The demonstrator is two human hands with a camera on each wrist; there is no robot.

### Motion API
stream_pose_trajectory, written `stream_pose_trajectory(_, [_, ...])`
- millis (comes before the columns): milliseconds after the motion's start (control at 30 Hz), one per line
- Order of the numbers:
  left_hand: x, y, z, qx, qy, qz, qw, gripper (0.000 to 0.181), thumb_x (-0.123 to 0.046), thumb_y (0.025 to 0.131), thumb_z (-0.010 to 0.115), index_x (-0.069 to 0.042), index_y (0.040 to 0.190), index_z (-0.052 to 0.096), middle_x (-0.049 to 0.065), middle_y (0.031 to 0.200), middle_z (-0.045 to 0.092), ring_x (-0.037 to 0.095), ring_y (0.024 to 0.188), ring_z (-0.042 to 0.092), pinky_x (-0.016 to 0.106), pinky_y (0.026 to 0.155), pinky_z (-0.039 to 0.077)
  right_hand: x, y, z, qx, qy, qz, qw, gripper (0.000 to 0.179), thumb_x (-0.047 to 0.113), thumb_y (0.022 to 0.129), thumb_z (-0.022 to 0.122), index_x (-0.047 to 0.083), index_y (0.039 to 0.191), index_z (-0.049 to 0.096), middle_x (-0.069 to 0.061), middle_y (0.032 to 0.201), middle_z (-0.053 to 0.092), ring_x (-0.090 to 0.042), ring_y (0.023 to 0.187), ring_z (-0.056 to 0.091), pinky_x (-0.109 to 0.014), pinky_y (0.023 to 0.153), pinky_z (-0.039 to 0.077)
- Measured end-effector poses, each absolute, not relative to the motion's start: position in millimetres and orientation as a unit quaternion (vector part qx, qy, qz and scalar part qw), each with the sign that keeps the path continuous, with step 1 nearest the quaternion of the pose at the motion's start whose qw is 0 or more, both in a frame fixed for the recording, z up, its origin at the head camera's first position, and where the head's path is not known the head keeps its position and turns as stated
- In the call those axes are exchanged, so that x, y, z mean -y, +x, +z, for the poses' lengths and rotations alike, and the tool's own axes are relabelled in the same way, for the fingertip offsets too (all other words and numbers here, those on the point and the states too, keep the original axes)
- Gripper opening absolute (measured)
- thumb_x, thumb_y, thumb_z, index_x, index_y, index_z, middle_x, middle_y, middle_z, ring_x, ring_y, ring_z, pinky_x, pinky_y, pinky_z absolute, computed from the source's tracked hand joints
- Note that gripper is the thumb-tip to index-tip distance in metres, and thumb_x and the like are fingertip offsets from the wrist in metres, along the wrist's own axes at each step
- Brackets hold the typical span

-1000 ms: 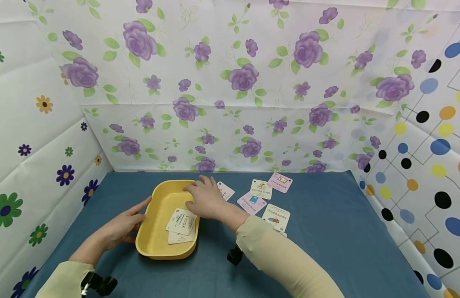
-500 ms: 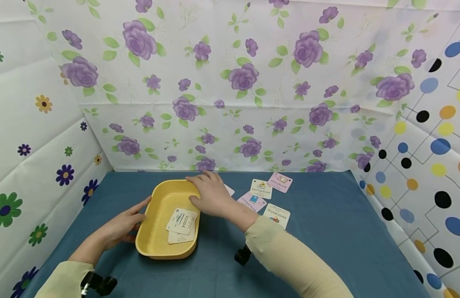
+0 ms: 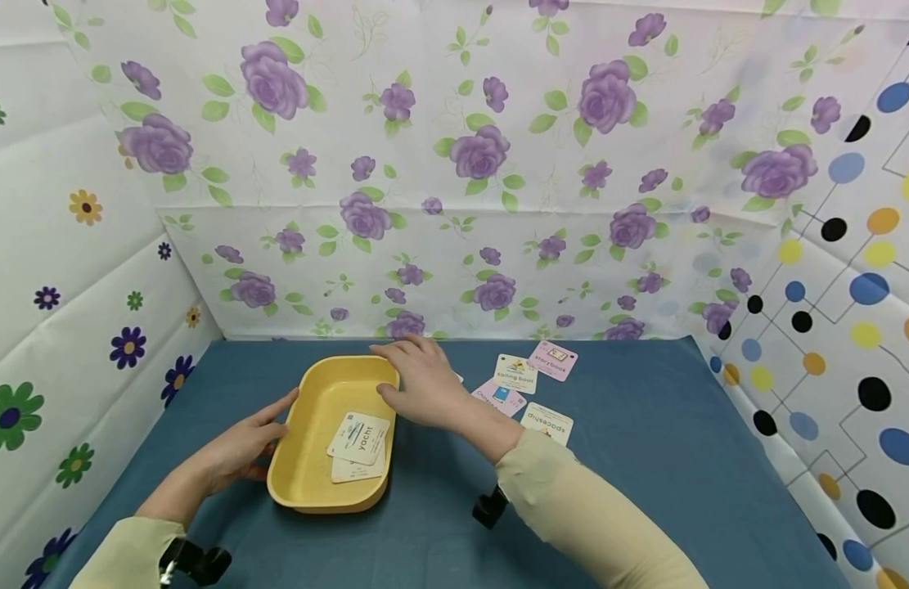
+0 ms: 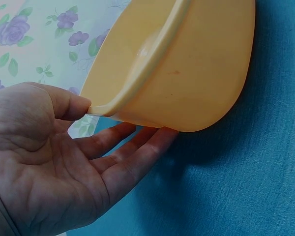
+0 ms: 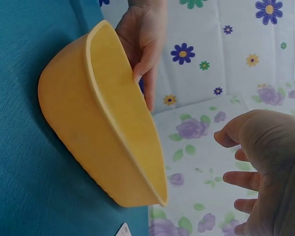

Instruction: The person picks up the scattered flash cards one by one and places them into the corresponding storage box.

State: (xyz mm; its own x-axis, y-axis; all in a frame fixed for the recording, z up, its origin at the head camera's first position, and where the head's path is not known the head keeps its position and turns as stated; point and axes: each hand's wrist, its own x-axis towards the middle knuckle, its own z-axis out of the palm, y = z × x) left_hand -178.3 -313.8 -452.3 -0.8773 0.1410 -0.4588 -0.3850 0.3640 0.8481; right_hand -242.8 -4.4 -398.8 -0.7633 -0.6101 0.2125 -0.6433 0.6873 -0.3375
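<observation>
Left sleeve: pale yellow, plain, ends short of the wrist. Right sleeve: same colour, creased, cuff edge uneven. Left hand and right hand: bare. Left wrist fitting: black, small, blocky, rounded end, bright silvery spot alongside. Right wrist fitting: black, small, angular; attachment hidden.

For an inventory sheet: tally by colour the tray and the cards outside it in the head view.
Yellow: 1 (tray)
Cream: 2 (sailing boat card, spaceship card)
Pink: 2 (storybook card, blue book card)
Colour unclear: 1 (card sliver beside right hand)
Total: 6
</observation>
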Motion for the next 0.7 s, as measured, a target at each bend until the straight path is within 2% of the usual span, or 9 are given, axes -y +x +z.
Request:
stream_pose_trajectory(133, [314.6, -177.9, -453.1, -0.789, -0.075, 0.564, 0.232, 0.068, -0.023, 0.111, 0.041, -0.035, 0.166, 0.002, 0.031, 0.162, 0.018, 0.032, 0.105, 0.066, 0.051, 0.079, 0.056, 0.5, -241.1, -399.4, 0.915, 0.344, 0.208, 0.042, 0.058, 0.037, 0.102, 0.063, 0.024, 0.156, 0.046, -0.001, 0.154, 0.049, -0.027, 0.152, 0.025, -0.048, 0.123, 0.013])
stream_pose_trajectory(300, [315.4, -178.6, -454.9, -0.787, -0.073, 0.566, 0.234, 0.068, -0.023, 0.111, 0.041, -0.036, 0.165, 0.002, 0.030, 0.164, 0.012, 0.032, 0.106, 0.066, 0.051, 0.079, 0.056, -7.4, -239.1, -403.8, 0.913, 0.340, 0.222, 0.043, 0.058, 0.036, 0.102, 0.063, 0.024, 0.156, 0.045, 0.000, 0.152, 0.050, -0.028, 0.152, 0.024, -0.049, 0.123, 0.013])
stream_pose_trajectory(533, [315.7, -181.5, -454.7, -0.782, -0.084, 0.566, 0.246, 0.068, -0.023, 0.111, 0.041, -0.037, 0.165, 0.002, 0.029, 0.166, 0.007, 0.033, 0.110, 0.065, 0.052, 0.080, 0.056, -26.1, -237.6, -409.6, 0.911, 0.326, 0.251, 0.043, 0.059, 0.034, 0.102, 0.064, 0.023, 0.156, 0.045, -0.003, 0.152, 0.050, -0.032, 0.151, 0.027, -0.052, 0.120, 0.022])
stream_pose_trajectory(700, [315.1, -182.5, -453.7, -0.777, -0.089, 0.570, 0.252, 0.068, -0.023, 0.111, 0.041, -0.036, 0.165, 0.001, 0.029, 0.165, 0.006, 0.033, 0.111, 0.065, 0.052, 0.080, 0.057, -41.6, -237.6, -413.4, 0.910, 0.314, 0.268, 0.042, 0.058, 0.033, 0.101, 0.065, 0.023, 0.156, 0.046, -0.003, 0.152, 0.050, -0.032, 0.151, 0.027, -0.053, 0.120, 0.021])
